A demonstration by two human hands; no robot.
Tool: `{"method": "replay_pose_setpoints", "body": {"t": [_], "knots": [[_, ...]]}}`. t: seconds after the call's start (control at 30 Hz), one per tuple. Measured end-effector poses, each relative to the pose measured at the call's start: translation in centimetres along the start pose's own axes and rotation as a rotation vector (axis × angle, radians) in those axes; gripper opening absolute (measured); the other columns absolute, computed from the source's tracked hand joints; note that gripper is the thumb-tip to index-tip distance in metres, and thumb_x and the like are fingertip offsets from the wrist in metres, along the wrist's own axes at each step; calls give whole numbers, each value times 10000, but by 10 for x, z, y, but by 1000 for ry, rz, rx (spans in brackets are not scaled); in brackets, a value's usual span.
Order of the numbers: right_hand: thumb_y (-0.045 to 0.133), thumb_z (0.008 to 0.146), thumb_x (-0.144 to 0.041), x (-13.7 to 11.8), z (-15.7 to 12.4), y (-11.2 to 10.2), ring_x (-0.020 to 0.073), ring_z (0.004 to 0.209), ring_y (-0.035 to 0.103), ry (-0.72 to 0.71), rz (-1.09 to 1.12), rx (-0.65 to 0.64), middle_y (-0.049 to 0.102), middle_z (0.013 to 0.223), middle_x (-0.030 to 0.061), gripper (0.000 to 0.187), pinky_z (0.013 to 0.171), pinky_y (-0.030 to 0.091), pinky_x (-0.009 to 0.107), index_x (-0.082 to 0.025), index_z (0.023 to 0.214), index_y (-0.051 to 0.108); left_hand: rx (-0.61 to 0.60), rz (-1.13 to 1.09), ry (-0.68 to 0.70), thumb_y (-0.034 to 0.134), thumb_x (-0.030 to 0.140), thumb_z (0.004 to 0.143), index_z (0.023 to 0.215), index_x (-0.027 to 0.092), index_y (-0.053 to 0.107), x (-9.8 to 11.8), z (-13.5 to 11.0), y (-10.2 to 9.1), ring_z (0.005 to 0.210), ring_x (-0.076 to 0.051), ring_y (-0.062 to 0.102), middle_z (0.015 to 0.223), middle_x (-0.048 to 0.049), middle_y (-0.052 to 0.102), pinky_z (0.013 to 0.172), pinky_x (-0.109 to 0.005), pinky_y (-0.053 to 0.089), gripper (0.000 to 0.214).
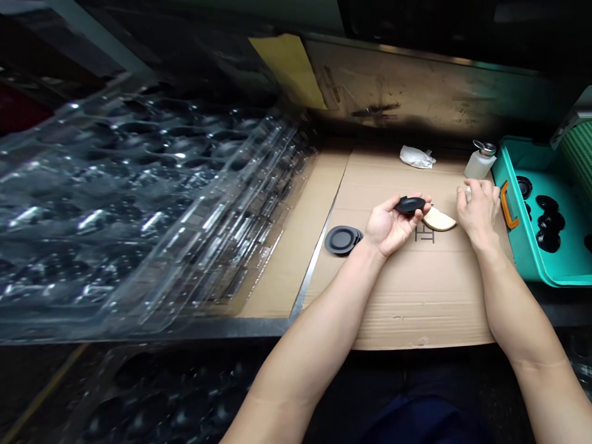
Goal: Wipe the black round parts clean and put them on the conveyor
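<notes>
My left hand (pixel 393 227) is closed around the edge of a black, shallow, round part (pixel 410 205), held up above the cardboard. Close beside it, to the left, lies a small stack of similar black round parts (pixel 343 239). A cream, half-round pad (pixel 438 219) rests on the cardboard between my hands. My right hand (pixel 480 206) has its fingers curled in, with a small white piece (pixel 468 193) showing at the fingertips; its kind is unclear. Just behind that hand stands a whitish bottle (pixel 480 161) with a metal top.
Cardboard (pixel 416 296) covers the worktop. A crumpled white cloth or paper (pixel 417 156) lies at the back. On the right, a teal bin (pixel 527 246) with an orange handle (pixel 509 206) holds several black parts. Stacked clear plastic trays (pixel 152 203) fill the left side.
</notes>
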State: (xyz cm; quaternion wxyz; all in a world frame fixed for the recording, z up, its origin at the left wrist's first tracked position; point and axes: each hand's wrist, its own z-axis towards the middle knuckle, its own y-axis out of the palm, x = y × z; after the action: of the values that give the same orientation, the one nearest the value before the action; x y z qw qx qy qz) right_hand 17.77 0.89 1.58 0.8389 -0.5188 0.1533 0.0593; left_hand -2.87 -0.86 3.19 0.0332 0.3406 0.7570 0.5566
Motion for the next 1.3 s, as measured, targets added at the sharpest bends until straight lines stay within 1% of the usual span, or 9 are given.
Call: {"method": "replay_pose_setpoints", "body": {"t": [0.07, 0.17, 0.27, 0.37, 0.53, 0.77, 0.97, 1.13, 1.3], "knots": [[483, 998, -416, 10, 4, 6, 388, 1244, 492, 73, -55, -18, 612, 1293, 215, 402, 1047, 388, 575, -167, 1261, 659, -19, 20, -51, 314, 363, 1102, 1404, 21, 583, -2, -2, 3, 855, -203, 772, 1140, -235, 744, 599, -200, 606, 529], [472, 989, -355, 19, 10, 15, 371, 1139, 572, 109, -15, -95, 667, 1154, 232, 348, 1003, 429, 544, -129, 1132, 695, -40, 62, -92, 293, 453, 1106, 1323, -13, 616, -4, -3, 5, 702, -174, 747, 972, -215, 761, 528, -178, 580, 607], [487, 986, -363, 13, 11, 14, 311, 1007, 644, -1, 223, -89, 724, 1063, 172, 318, 937, 487, 448, -160, 1064, 719, -39, 96, -97, 274, 502, 1102, 1271, -15, 640, -4, -2, 4, 631, -160, 724, 912, -204, 765, 511, -184, 578, 655], [522, 1001, -433, -5, 4, 3, 256, 977, 676, -171, 479, -77, 746, 1039, 103, 319, 909, 511, 381, -197, 1055, 729, -20, 117, -77, 270, 511, 1100, 1235, -3, 661, -4, 0, 2, 624, -158, 721, 906, -200, 770, 532, -195, 590, 660], [573, 993, -419, -33, -11, -15, 195, 843, 697, -284, 668, -217, 729, 1018, 67, 272, 811, 530, 321, -211, 1007, 747, -10, 189, -45, 257, 536, 1097, 1094, 55, 695, -7, 3, -1, 594, -153, 698, 794, -141, 741, 551, -212, 592, 650], [570, 943, -267, -34, -14, -12, 204, 862, 640, -462, 461, -272, 701, 905, 64, 202, 813, 479, 314, -195, 955, 759, -16, 467, 36, 369, 679, 1033, 844, 134, 638, -25, 11, -7, 499, -137, 619, 647, -61, 655, 427, -215, 491, 637], [537, 942, -254, -32, -15, -13, 213, 805, 583, -459, 165, -378, 686, 906, 78, 199, 737, 408, 322, -192, 890, 720, 48, 657, 73, 352, 671, 1040, 766, 150, 615, -32, 12, -9, 390, -111, 527, 551, -49, 613, 349, -207, 347, 645], [529, 925, -200, -29, -11, -13, 192, 777, 570, -579, 241, -405, 648, 832, 66, 179, 755, 410, 304, -175, 834, 680, 56, 736, 34, 336, 632, 1053, 757, 150, 614, -30, 13, -9, 350, -95, 479, 541, -72, 632, 332, -197, 262, 630], [523, 935, -211, -28, -11, -8, 193, 790, 569, -567, 269, -374, 645, 863, 69, 169, 758, 413, 299, -176, 870, 675, 45, 727, 32, 294, 548, 1075, 747, 154, 599, -28, 13, -9, 353, -98, 472, 533, -72, 623, 337, -192, 268, 596]]}}
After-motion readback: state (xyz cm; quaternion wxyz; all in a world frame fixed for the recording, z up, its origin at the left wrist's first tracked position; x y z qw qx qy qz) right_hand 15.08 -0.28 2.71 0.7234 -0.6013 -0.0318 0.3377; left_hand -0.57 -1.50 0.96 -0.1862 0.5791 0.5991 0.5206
